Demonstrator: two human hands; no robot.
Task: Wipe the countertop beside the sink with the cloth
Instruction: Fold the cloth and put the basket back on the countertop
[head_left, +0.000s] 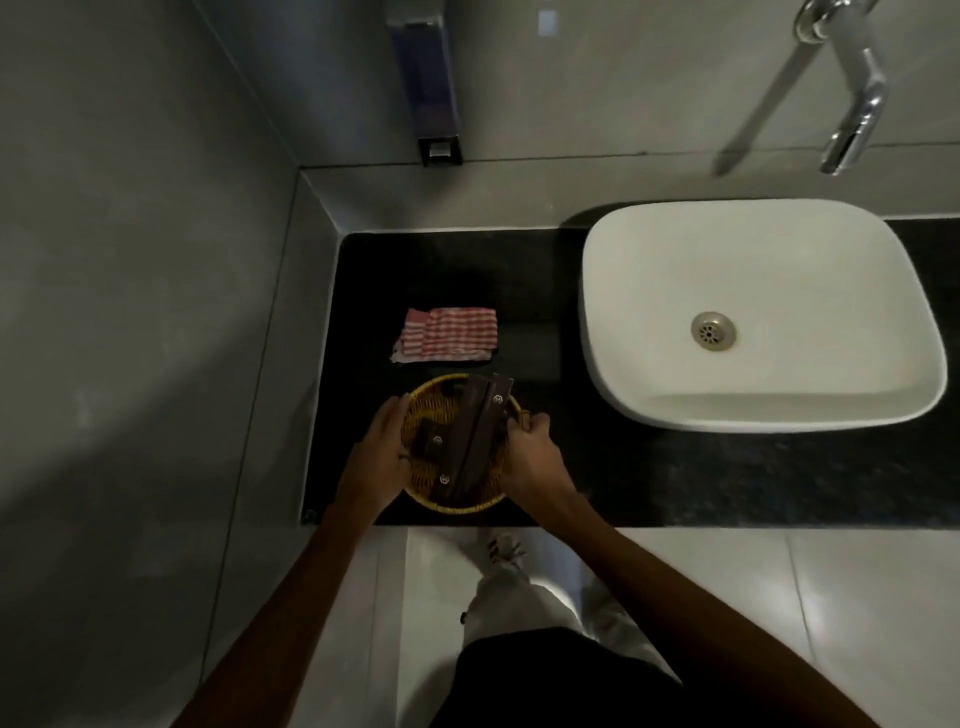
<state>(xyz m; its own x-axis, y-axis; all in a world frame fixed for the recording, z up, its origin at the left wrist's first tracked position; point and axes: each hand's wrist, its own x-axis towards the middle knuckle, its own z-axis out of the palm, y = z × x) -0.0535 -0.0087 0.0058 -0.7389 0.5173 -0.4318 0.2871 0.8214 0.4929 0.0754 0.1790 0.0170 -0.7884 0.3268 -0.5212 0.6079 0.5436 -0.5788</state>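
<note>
Both hands, left (382, 452) and right (530, 457), gripping round woven yellow basket (457, 501) by rim on black stone counter (675, 478). Wiping not begun; folded red-and-white striped cloth (447, 335) lying untouched.

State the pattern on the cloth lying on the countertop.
Red and white stripes on the cloth, seen best in the head view, the only one.

Dark polished stone for the countertop (649, 483), faintly speckled and softly glossy; smooth white glazed ceramic for the sink (649, 291), with a dull brushed-metal drain (712, 331). Woven cloth (447, 334) in red and white stripes, matt and a little frayed at one edge, beside a round basket (431, 499) of woven yellow wicker, ribbed and rough, holding dark matt packets (475, 436). Bright mirror-chrome tap (852, 119) above, against large smooth grey wall tiles (130, 260) with a low sheen
</note>
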